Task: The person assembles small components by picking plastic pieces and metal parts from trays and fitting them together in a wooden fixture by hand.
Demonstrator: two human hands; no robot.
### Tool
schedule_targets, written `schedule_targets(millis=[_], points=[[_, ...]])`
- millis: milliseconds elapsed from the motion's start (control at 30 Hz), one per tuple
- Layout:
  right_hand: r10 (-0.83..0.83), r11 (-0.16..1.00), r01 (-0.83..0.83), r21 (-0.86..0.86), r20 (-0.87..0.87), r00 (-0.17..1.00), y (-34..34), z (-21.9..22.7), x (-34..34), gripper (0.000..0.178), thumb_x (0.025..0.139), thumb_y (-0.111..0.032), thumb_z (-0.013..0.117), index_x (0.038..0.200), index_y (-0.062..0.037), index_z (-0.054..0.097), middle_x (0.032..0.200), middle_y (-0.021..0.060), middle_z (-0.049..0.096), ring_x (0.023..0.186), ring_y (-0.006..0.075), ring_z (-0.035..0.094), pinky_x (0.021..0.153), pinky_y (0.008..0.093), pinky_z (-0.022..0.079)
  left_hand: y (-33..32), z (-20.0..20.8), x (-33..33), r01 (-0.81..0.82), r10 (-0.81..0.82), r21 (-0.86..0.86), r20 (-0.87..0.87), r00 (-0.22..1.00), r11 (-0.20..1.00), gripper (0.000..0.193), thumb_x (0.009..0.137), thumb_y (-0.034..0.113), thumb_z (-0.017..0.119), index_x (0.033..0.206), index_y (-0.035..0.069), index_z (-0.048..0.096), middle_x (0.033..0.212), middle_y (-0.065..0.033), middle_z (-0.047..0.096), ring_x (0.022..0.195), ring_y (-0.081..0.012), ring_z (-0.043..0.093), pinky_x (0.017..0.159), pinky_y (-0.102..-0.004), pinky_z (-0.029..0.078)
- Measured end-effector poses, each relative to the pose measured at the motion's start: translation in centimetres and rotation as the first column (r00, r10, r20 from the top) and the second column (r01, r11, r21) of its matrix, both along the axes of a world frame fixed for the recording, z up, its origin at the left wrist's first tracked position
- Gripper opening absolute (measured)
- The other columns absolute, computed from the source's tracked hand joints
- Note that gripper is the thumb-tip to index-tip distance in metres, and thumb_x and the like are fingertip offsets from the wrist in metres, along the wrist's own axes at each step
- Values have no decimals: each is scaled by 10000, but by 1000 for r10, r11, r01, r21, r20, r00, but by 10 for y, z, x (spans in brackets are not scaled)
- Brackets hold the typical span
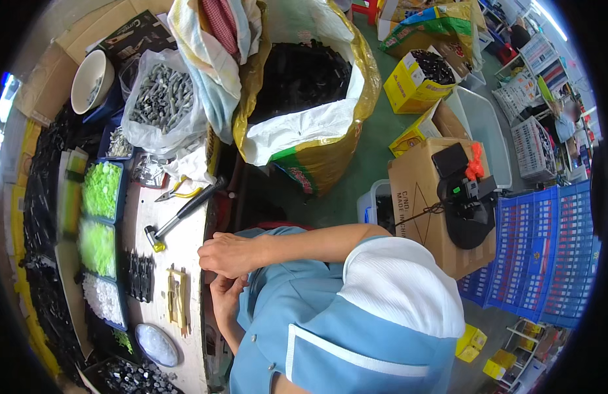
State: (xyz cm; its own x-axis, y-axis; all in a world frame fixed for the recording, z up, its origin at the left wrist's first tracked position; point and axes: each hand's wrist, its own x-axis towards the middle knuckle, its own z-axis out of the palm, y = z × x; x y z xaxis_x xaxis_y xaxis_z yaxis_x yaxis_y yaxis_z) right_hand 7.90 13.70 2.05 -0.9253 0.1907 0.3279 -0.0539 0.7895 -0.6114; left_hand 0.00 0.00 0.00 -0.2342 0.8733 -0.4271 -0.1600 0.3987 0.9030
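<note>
My right hand (230,255) is closed, its fingers curled down over the right edge of the pale worktable (162,262). Just below it, my left hand (226,295) has its thumb and fingers drawn together close to the right one. Anything between the fingers is too hidden to make out. On the table left of my hands lie a brass-coloured frame (177,297) and a row of black plastic pieces (141,277). A hammer (189,209) with a black handle and yellowish head lies beyond my right hand, beside yellow-handled pliers (180,190).
Trays of green pieces (101,190) and white pieces (101,299) line the table's left side, near a round whitish dish (157,345). A bag of grey parts (160,95) stands farther back. A large sack (304,134) of black pieces and a cardboard box (415,190) stand beyond my arm.
</note>
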Motion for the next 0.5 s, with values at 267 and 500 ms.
schedule_targets(millis=[267, 500], points=[[117, 974, -154, -164, -213, 970, -3, 7, -19, 75, 729, -111, 538, 715, -44, 568, 728, 84, 518, 689, 252, 550, 611, 352, 434, -11, -2, -11, -106, 106, -1, 8, 994, 994, 141, 772, 40, 644, 886, -32, 602, 778, -36, 623, 669, -86, 553, 604, -235, 454], [418, 570, -233, -788, 34, 908, 1, 59, -55, 80, 783, -36, 572, 816, 26, 611, 815, 64, 578, 698, 121, 538, 611, 222, 424, -51, 3, -26, -143, 154, 71, -190, 969, 987, 354, 765, 98, 619, 1103, 19, 553, 819, -54, 609, 719, -112, 550, 648, -254, 462]])
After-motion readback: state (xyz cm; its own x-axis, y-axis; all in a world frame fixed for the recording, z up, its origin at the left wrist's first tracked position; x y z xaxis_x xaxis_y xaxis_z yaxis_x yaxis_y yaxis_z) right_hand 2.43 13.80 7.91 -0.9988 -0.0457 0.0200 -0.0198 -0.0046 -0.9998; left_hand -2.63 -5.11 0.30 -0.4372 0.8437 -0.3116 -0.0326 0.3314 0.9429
